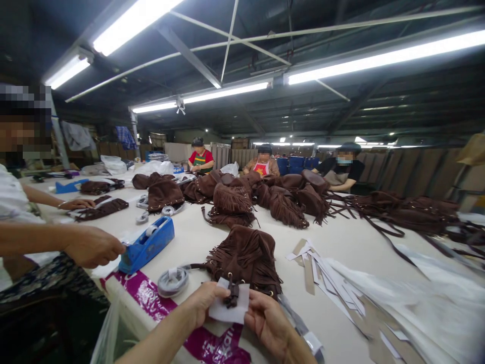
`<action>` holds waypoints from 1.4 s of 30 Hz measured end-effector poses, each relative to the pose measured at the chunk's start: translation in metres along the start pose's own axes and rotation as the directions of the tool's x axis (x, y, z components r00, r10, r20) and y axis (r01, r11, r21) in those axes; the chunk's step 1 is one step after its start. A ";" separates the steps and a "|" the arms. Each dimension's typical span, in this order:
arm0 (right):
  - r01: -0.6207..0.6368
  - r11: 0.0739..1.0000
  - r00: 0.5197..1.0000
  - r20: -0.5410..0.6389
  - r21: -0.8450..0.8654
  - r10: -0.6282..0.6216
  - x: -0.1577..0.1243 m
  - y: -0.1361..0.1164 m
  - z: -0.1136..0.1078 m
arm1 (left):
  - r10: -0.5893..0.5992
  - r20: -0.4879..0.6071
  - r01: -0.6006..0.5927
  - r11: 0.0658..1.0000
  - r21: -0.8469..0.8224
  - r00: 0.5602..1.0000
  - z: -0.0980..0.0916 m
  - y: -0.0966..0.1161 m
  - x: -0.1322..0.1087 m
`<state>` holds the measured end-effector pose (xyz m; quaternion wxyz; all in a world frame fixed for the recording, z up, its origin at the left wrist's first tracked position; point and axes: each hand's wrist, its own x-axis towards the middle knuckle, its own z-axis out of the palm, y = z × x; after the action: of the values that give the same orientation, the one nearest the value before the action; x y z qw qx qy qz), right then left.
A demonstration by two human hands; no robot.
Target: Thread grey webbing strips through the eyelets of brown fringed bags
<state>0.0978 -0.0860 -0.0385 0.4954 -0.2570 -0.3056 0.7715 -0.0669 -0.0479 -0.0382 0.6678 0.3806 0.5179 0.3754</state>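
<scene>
A brown fringed bag [244, 253] lies on the table right in front of me, its metal eyelets toward me. At its near edge, a small white sheet [229, 314] sits under a dark knotted drawstring end [232, 294]. My left hand [206, 302] pinches the sheet's left side between thumb and fingers. The right edge of the same sheet is gripped by my right hand [267, 316]. Left of the bag rests a coiled grey strap in clear wrap [173, 281]. Another wrapped strap [299, 323] runs beside my right hand.
A co-worker's hand [94, 246] touches a blue tape dispenser [147, 242] at left. Several brown bags [231, 199] are heaped across the table's middle. Paper strips [328, 280] and clear plastic bags [424, 303] lie at right. Purple printed plastic [146, 296] covers the near edge. Other people sit opposite.
</scene>
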 end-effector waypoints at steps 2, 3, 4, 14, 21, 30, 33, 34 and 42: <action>0.001 1.000 1.000 0.006 -0.024 -0.001 0.000 0.001 -0.001 | -0.005 0.004 0.005 1.000 0.022 1.000 0.001 0.003 -0.003; 0.008 0.999 1.000 -0.020 -0.041 -0.009 0.002 0.003 -0.002 | -0.005 0.009 0.005 0.999 0.033 1.000 0.002 0.004 -0.004; 0.015 0.998 0.998 -0.058 -0.059 -0.019 0.004 0.006 -0.005 | -0.004 0.017 0.003 0.999 0.044 1.000 0.003 0.005 -0.005; 0.073 0.947 0.968 -0.206 -0.314 -0.143 0.019 0.030 -0.021 | 0.145 0.032 -0.148 0.975 0.166 0.989 0.012 -0.002 -0.019; 0.080 0.841 0.952 -0.208 -0.536 -0.223 0.023 0.035 -0.024 | 0.230 0.105 -0.248 0.945 0.213 0.967 0.010 -0.010 -0.026; 0.187 0.461 0.793 -0.144 -0.868 -0.593 0.021 0.045 -0.016 | 0.055 0.191 -0.078 0.990 0.118 0.980 0.003 -0.006 -0.026; 0.217 0.421 0.794 -0.092 -0.880 -0.601 0.022 0.044 -0.016 | -0.036 0.261 0.034 0.999 0.012 0.965 -0.005 -0.006 -0.027; 0.228 0.426 0.800 -0.081 -0.875 -0.594 0.022 0.043 -0.017 | -0.042 0.271 0.049 0.999 -0.021 0.962 -0.006 -0.007 -0.026; 0.266 0.538 0.842 -0.080 -0.799 -0.534 0.022 0.041 -0.017 | -0.034 0.262 0.067 0.991 -0.119 0.964 0.005 -0.018 -0.013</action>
<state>0.0767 -0.0755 -0.0819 0.5468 -0.4820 -0.5688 0.3809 -0.0624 -0.0674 -0.0482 0.7622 0.3697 0.4106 0.3373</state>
